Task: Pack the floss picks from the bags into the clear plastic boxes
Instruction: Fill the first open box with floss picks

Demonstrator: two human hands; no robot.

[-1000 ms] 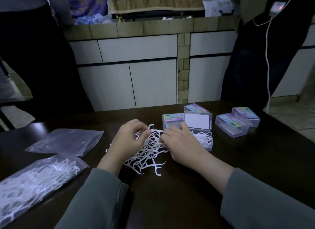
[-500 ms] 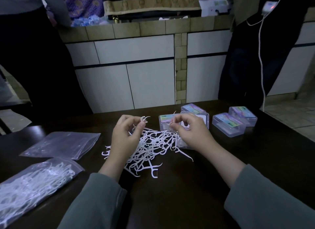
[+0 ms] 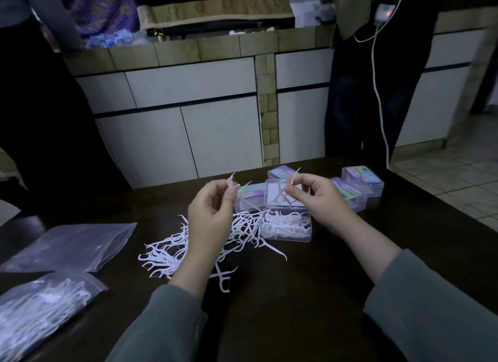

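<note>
Both hands have been raised off the pile of floss picks [image 3: 215,240], left hand [image 3: 211,213] and right hand [image 3: 316,200] each pinching picks above the open box [image 3: 287,228].

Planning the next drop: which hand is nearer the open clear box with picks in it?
Right. The right hand holds picks just above the open clear box; the left hand is off to its left, over the loose pile.

No legible txt anywhere. Closed clear boxes [image 3: 362,179] carry colourful lid labels, print too small & blurry to read. White box [image 3: 310,12] on far counter: markings unreadable too.
</note>
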